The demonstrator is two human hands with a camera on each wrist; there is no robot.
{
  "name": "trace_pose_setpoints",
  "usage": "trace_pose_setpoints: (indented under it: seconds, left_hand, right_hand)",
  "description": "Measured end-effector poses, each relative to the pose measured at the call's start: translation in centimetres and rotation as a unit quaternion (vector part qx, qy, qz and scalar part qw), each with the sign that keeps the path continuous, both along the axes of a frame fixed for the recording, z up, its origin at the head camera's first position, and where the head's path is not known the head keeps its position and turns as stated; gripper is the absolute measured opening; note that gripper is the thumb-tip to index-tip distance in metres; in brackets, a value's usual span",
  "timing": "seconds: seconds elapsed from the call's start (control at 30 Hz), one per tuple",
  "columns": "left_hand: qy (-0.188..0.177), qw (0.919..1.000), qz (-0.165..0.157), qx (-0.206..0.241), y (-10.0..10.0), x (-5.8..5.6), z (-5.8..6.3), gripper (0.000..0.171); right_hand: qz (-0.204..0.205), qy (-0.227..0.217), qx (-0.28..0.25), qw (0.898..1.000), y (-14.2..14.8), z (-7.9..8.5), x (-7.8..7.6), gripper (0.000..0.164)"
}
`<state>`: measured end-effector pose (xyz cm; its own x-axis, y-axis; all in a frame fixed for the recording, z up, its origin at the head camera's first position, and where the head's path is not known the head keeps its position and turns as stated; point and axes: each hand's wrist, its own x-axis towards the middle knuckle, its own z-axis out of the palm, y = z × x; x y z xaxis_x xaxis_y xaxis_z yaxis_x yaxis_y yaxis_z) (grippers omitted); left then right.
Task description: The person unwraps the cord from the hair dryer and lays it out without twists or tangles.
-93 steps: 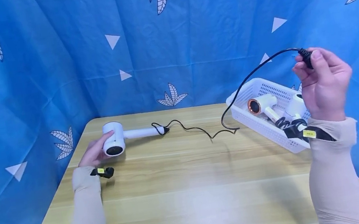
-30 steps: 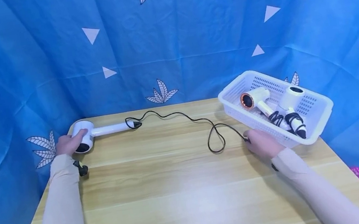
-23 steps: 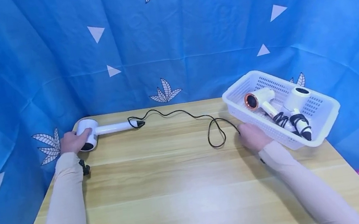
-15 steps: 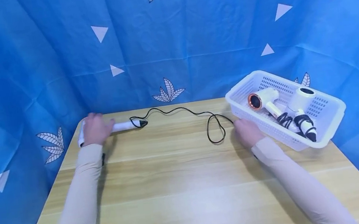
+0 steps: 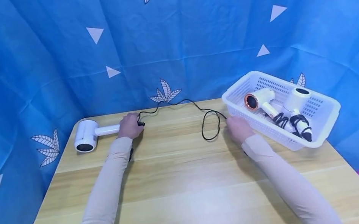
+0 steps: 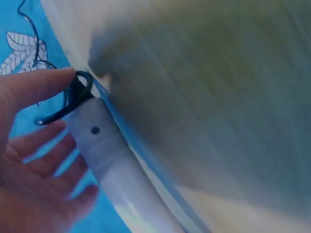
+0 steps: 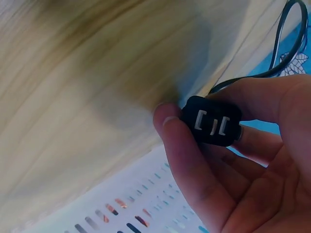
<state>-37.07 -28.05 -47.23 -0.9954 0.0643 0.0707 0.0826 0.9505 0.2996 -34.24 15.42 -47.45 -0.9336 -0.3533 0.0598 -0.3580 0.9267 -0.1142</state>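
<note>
A white hair dryer (image 5: pixel 86 137) lies at the table's back left, its handle pointing right. My left hand (image 5: pixel 129 126) is at the handle's cord end. In the left wrist view the thumb (image 6: pixel 46 86) touches the looped black cord (image 6: pixel 85 83), while the other fingers spread along the far side of the handle (image 6: pixel 116 160). Beside the basket my right hand (image 5: pixel 239 129) pinches the black plug (image 7: pixel 212 121) between thumb and fingers, prongs showing in the right wrist view. The cord (image 5: pixel 196 106) runs across the table between both hands, with one loop near the right hand.
A white perforated basket (image 5: pixel 329 115) stands at the back right, holding two white hair dryers (image 5: pixel 264 99) with wrapped cords. Blue patterned cloth (image 5: pixel 188 30) hangs behind and beside the wooden table (image 5: pixel 190 187).
My right hand has come down from above the basket with the plug, then shifted slightly left. My left hand has let go of the dryer's head and moved right to the handle's cord end.
</note>
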Motion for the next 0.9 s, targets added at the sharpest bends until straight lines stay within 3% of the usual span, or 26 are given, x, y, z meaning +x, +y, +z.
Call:
trace_pose_setpoints:
  seconds: [0.13,0.23,0.33,0.47,0.6,0.9]
  left_hand:
    - [0.020,0.9960,-0.083,-0.025,1.7,0.5,-0.1,0.038]
    - [0.006,0.9909,-0.117,-0.065,2.8,1.5,-0.5,0.037]
    - [-0.037,0.9865,-0.124,-0.100,3.5,2.6,-0.6,0.052]
    - [-0.094,0.9840,-0.111,-0.103,3.7,3.4,-0.3,0.074]
    - [-0.113,0.9835,-0.096,-0.103,3.1,3.6,-0.1,0.084]
    - [-0.137,0.9771,-0.123,-0.106,2.2,3.6,-0.3,0.094]
  right_hand:
    - [-0.002,0.010,0.017,1.000,-0.2,0.0,0.0,0.004]
    - [0.000,0.006,0.017,1.000,-0.4,0.1,0.1,0.006]
    - [-0.003,-0.010,0.019,1.000,-0.5,0.2,0.0,0.008]
    - [-0.016,-0.029,0.031,0.999,-0.7,0.3,0.0,0.010]
    - [-0.020,-0.030,0.041,0.999,-0.9,0.4,0.2,0.011]
    - [-0.034,-0.022,0.017,0.999,-0.8,0.1,1.3,0.011]
